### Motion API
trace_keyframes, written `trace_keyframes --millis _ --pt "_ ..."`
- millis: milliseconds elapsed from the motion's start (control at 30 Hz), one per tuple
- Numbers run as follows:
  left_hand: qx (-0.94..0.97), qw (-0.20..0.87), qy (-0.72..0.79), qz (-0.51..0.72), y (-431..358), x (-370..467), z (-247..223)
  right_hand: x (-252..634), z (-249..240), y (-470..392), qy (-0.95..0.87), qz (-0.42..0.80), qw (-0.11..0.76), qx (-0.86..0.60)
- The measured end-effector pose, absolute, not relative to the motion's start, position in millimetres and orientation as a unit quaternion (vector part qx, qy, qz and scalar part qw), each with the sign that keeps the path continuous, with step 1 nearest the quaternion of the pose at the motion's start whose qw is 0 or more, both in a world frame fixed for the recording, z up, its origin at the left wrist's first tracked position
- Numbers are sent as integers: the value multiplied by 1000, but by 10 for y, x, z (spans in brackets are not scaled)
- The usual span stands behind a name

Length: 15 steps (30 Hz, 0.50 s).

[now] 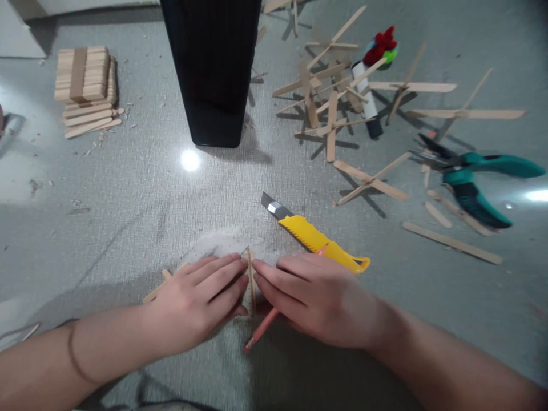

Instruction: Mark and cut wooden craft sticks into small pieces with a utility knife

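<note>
Wooden, thin and narrow, the stick (252, 288) in the head view is between the two hands, its long axis running away from the person, the far end leaning slightly left. The left hand (203, 294) keeps its fingers close together, tips along the stick's left side; whether they pinch it, I cannot tell. The right hand (319, 299) has its fingertips at the other side, fingers curled around a pencil (266, 326) slanting beneath them, eraser nearest the person. Just beyond lies a yellow knife (306, 233), blade pointing away and left.

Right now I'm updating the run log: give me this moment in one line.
left hand: at wooden stick; right hand: stick's other side, pencil underneath; yellow knife: beyond right hand, blade out; pliers: far right
</note>
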<state>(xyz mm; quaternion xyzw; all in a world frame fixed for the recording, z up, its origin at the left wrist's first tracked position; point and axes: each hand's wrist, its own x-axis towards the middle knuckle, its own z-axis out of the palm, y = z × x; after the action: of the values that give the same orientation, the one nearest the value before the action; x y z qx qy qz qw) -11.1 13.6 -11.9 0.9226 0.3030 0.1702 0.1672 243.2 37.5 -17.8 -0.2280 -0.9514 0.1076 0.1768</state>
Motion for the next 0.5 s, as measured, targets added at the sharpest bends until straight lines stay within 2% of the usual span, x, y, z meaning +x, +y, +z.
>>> trace_keyframes --millis 500 --pt "922 182 300 164 116 -153 -126 2411 -129 413 -947 114 179 -240"
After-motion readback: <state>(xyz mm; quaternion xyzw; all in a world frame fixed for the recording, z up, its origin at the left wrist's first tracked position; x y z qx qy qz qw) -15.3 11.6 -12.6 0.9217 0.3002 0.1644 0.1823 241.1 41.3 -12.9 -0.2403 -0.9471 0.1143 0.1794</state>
